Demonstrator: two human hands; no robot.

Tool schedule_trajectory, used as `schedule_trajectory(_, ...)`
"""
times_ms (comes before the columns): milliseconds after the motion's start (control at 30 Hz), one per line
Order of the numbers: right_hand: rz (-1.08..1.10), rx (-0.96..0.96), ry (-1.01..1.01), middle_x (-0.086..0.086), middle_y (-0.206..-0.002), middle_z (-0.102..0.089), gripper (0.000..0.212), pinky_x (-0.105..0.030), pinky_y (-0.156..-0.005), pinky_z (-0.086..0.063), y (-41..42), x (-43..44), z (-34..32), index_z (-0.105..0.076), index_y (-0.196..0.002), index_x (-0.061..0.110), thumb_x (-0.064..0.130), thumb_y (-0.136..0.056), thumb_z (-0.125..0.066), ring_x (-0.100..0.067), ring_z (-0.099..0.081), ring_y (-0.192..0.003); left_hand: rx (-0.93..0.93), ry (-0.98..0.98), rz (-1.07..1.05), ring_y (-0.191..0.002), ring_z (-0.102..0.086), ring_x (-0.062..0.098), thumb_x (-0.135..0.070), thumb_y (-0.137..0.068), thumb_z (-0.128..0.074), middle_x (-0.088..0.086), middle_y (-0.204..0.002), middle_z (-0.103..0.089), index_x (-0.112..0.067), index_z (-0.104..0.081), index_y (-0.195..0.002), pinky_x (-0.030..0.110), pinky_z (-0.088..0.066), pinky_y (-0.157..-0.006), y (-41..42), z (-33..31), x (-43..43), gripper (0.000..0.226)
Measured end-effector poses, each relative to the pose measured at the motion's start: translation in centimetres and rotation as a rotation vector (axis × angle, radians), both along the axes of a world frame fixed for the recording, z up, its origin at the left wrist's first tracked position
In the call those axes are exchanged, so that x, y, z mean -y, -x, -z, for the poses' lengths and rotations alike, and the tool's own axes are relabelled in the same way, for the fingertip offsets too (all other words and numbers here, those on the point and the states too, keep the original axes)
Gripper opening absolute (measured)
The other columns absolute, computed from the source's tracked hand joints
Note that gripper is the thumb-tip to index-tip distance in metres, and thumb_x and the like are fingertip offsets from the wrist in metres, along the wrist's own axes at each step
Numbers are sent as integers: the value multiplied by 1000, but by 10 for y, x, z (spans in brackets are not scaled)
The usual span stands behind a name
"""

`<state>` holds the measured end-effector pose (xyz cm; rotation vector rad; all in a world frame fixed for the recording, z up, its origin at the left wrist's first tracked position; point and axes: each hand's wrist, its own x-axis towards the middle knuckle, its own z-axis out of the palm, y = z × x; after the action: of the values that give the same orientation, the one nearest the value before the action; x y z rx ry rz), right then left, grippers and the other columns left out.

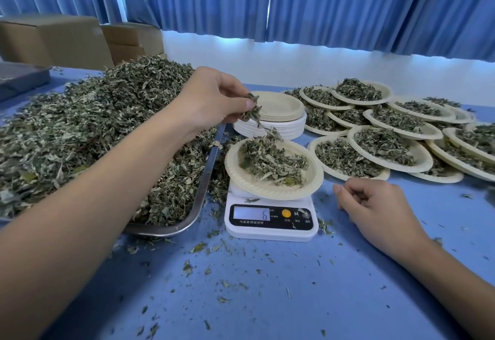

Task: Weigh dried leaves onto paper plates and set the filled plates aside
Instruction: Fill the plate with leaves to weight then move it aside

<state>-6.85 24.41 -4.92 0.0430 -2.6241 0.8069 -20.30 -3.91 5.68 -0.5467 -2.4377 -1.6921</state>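
The left hand [211, 101] pinches dried leaves [253, 111] over the paper plate [241, 179] on a digital scale [270, 231] reading "6". The right hand [375, 205] rests with its fingers loosely curled, empty.

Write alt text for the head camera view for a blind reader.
A left hand pinches dried leaves above a paper plate on a white scale; the right hand rests on the blue table near filled plates.
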Motion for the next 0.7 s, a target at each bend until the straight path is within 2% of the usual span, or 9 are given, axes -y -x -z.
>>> schedule_trajectory(100,5,-6,4,-13,-53,-51,44,-34,-54,-41,0,0,-1,-55,-64,4,30,-99,-60,-28,-47,-54,27,57,21,-62,-69,10,-4,-84,-79,12,-82,-76,-1,-76,-95,21,-58,-61,-1,1,1,12)
schedule_trajectory(200,6,-7,5,-13,-53,-52,44,-38,-56,-43,-1,1,-1,-55,-64,4,30,-99,-60,-28,-47,-54,56,39,18,-64,-71,10,-4,-84,-78,12,-83,-77,-1,-75,-95,22,-60,-63,-3,1,1,12)
schedule_trajectory(300,0,-5,8,-14,-53,-52,45,-36,-55,-41,-2,1,-1,-54,-64,3,30,-100,-60,-27,-47,-53,74,-28,18,-74,-74,19,-5,-84,-79,15,-89,-77,-1,-74,-96,28,-63,-70,-6,-2,2,13)
schedule_trajectory(400,-2,-3,10,-15,-54,-51,45,-31,-54,-38,-2,0,-1,-55,-65,2,29,-100,-60,-28,-47,-53,104,-140,33,-83,-72,32,-4,-83,-79,23,-97,-74,-1,-73,-97,44,-62,-83,-6,-5,5,15)
schedule_trajectory(467,-2,-3,9,-14,-53,-51,44,-31,-54,-38,-3,0,-1,-55,-65,2,29,-100,-60,-28,-47,-53,116,-190,41,-81,-71,30,-4,-83,-79,27,-103,-72,1,-72,-99,48,-61,-85,-6,-7,7,18)
schedule_trajectory(533,-2,-3,10,-14,-53,-51,45,-31,-53,-38,-3,0,0,-55,-65,3,29,-100,-60,-29,-47,-53,124,-201,43,-76,-71,24,-4,-83,-79,24,-99,-73,1,-72,-98,48,-61,-84,-6,-7,8,18)
schedule_trajectory(700,0,0,-6,-14,-53,-51,46,-30,-51,-36,-2,0,1,-54,-64,3,31,-100,-59,-27,-47,-52,136,-264,71,-64,-68,16,-2,-83,-78,6,-74,-69,-3,-72,-93,46,-61,-85,-5,-8,8,12)
